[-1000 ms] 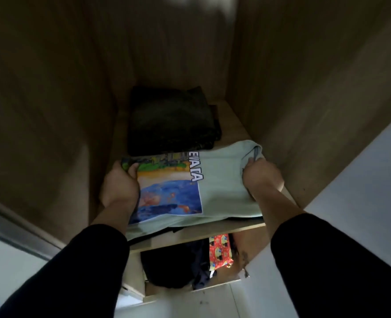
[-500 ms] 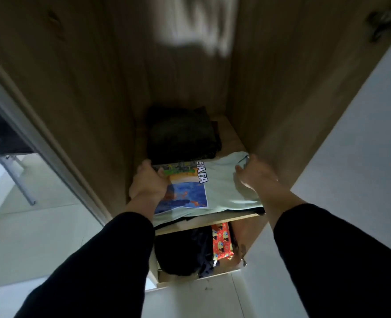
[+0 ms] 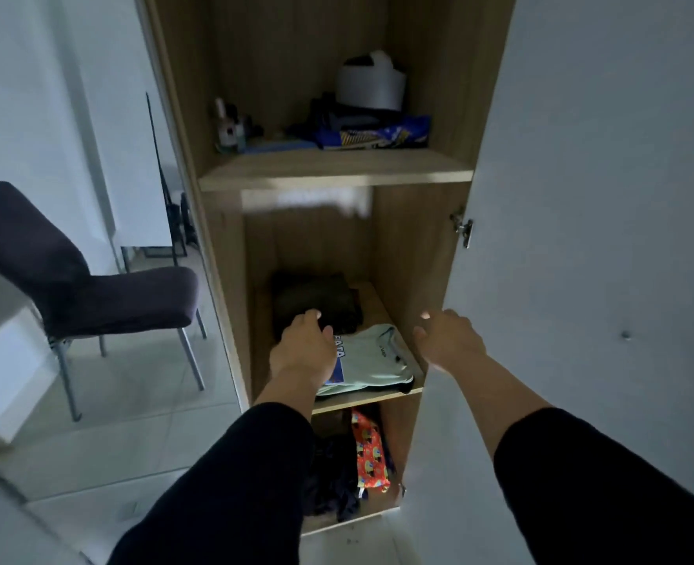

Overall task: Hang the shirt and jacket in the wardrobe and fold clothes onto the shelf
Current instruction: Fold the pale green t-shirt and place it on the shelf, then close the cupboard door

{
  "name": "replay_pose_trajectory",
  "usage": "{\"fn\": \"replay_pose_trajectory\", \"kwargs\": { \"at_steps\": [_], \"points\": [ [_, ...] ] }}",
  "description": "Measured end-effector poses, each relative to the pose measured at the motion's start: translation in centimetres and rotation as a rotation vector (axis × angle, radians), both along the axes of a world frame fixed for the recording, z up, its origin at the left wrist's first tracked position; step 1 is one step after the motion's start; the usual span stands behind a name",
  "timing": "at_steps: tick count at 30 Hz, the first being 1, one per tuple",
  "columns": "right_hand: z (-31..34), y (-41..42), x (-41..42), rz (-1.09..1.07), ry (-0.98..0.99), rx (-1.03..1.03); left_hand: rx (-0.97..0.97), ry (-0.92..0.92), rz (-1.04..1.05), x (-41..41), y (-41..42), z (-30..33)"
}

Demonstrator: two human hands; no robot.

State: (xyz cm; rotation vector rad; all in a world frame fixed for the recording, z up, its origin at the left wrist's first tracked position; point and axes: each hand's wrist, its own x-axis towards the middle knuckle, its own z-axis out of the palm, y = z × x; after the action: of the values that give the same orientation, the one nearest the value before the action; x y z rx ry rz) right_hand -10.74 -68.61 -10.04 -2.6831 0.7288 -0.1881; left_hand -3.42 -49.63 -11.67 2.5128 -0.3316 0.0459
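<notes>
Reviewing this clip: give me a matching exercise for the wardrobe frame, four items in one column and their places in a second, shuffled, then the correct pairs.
Items:
1. light green printed T-shirt
2. dark folded garment
3. red patterned fabric
4. blue and yellow packet

Places:
A. top shelf, right part
B. middle shelf, at the back
C. bottom compartment, right side
D. middle shelf, at the front edge

Pairs: 1-D, 2-B, 3-C, 4-A
</notes>
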Motion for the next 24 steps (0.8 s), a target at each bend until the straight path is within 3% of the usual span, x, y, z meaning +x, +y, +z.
{"fn": "replay_pose_trajectory", "kwargs": {
  "at_steps": [7,12,14,18,20,21,24],
  "points": [
    [5.3,0.5,-13.9,0.048,-0.119,-0.141,0.029,-0.137,-0.065,-14.0,-0.3,5.6],
    [11.8,-1.3,-22.9,0.063,-0.273,-0.369,0.009,-0.25,-0.173,-22.2,-2.7,10.6],
    [14.7,-1.9,-25.8,0.074,-0.437,-0.432,-0.006,-0.323,-0.24,-24.6,-4.7,12.9],
    [19.1,-2.8,-31.0,-0.019,-0.946,-0.435,-0.03,-0.447,-0.399,-29.3,-9.0,16.3],
    [20.3,-3.5,-32.3,-0.129,-1.078,-0.295,-0.015,-0.456,-0.515,-31.6,-10.7,17.1],
    [20.8,-4.0,-32.4,-0.175,-1.093,-0.13,0.003,-0.447,-0.569,-32.6,-11.4,17.4],
    [22.8,-5.1,-31.8,-0.176,-0.938,0.602,0.035,-0.382,-0.67,-34.1,-12.9,17.9]
  ]
}}
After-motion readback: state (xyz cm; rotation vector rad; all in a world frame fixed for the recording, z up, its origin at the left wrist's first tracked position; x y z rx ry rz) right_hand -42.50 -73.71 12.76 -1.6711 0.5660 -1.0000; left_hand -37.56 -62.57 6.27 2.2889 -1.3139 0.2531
